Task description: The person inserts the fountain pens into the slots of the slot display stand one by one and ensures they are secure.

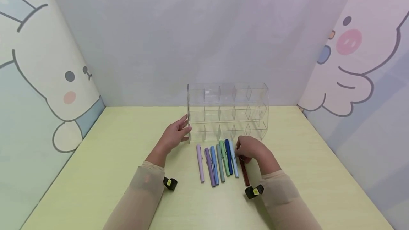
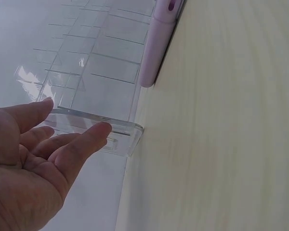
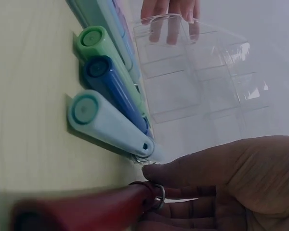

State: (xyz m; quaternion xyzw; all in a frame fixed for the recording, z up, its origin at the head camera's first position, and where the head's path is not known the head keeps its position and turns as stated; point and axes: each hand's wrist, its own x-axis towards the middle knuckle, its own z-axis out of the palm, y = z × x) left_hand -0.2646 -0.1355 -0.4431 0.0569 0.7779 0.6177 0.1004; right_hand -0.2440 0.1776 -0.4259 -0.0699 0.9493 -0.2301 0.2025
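Note:
A clear acrylic rack (image 1: 227, 110), divided into tiered compartments, stands on the table. My left hand (image 1: 174, 133) rests its loosely extended fingers against the rack's left side panel (image 2: 94, 118). On the right, my right hand (image 1: 252, 149) pinches the clip end of a dark red pen (image 1: 245, 175), whose other end points toward me. The right wrist view shows the thumb beside the pen's metal clip; the other fingers are partly hidden. Just left of this hand lies a light blue pen (image 1: 234, 159), beside a dark blue pen (image 1: 228, 157).
More capped pens lie in a row before the rack: green (image 1: 224, 158), grey-green (image 1: 221, 163), blue (image 1: 214, 166), purple (image 1: 210, 168) and lilac (image 1: 200, 163). A pale wall (image 1: 159, 45) stands behind the table (image 1: 105, 173), with cartoon-printed panels on both sides.

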